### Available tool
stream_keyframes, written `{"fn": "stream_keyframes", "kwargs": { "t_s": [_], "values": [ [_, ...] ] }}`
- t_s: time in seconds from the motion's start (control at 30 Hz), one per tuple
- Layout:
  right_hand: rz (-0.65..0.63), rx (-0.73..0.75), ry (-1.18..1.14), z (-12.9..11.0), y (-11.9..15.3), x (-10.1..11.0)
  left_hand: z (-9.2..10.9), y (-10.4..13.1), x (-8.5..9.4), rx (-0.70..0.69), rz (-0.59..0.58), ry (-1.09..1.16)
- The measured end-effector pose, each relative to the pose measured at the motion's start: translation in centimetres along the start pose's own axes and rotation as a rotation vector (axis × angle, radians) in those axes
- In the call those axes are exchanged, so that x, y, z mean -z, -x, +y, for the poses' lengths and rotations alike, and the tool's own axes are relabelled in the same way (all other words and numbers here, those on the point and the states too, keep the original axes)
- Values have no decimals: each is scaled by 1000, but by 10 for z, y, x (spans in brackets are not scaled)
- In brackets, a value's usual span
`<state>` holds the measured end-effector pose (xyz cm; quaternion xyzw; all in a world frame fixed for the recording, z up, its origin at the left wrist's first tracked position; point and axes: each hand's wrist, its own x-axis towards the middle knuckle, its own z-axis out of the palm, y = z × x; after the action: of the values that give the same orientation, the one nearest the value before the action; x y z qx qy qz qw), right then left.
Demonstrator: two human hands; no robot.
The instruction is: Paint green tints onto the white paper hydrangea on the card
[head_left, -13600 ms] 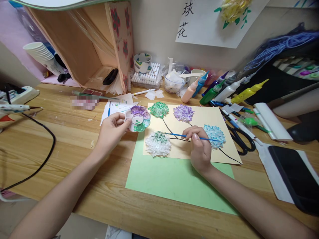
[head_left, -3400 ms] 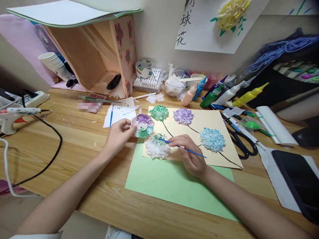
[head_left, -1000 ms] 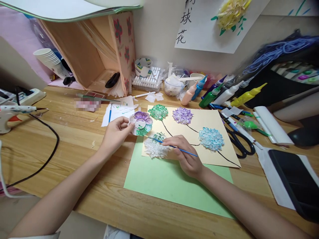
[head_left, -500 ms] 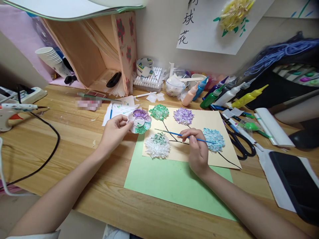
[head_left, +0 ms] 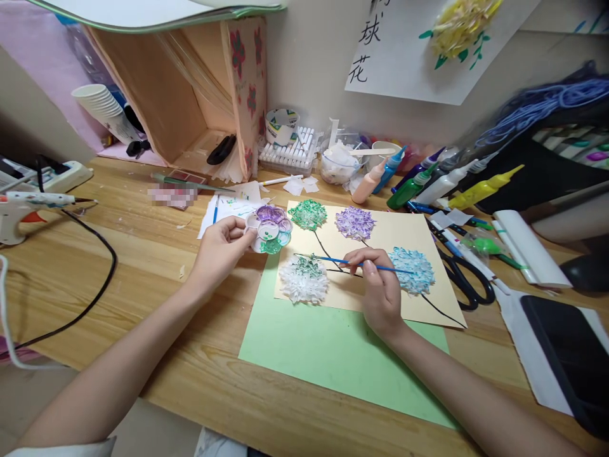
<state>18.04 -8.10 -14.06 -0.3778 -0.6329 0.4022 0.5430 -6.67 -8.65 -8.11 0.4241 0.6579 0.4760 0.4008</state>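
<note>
My left hand (head_left: 226, 247) pinches the edge of a flower-shaped paint palette (head_left: 269, 231) with purple, green and blue paint in its wells. In my right hand (head_left: 378, 282) is a thin blue paintbrush (head_left: 328, 259), its tip at the upper part of a white paper flower (head_left: 303, 285) that is partly green. This flower sits on a cream sheet (head_left: 361, 304) with drawn black stems. A green flower (head_left: 308, 214), a purple flower (head_left: 355, 223) and a blue flower (head_left: 413, 271) are on the same sheet. Under it lies a light green sheet (head_left: 333, 362).
Paint bottles (head_left: 409, 190) and a bowl of white scraps (head_left: 339, 164) stand at the back. Black-handled scissors (head_left: 469, 285) and a phone (head_left: 566, 355) lie to the right. A glue gun (head_left: 28, 212) with its cord is at the left, near a peach box (head_left: 242, 95).
The brush tip has come down from just above the white flower to its green upper part. My left hand still holds the palette, and the whole view has shifted slightly.
</note>
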Motion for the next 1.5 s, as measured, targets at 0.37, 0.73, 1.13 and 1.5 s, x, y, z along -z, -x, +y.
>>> {"fn": "stream_keyframes", "kwargs": {
  "t_s": [0.37, 0.73, 1.13, 1.5],
  "values": [
    [57, 18, -37, -2, 0, -2, 5, 2, 0, 7, 9, -11],
    [88, -9, -51, -2, -1, -1, 6, 2, -1, 25, 28, -14],
    [171, -27, 3, -2, -2, 0, 4, 1, 0, 20, 16, -11],
    [54, 32, 111, 1, -1, 0, 3, 1, 0, 15, 11, 8]
  ]
}}
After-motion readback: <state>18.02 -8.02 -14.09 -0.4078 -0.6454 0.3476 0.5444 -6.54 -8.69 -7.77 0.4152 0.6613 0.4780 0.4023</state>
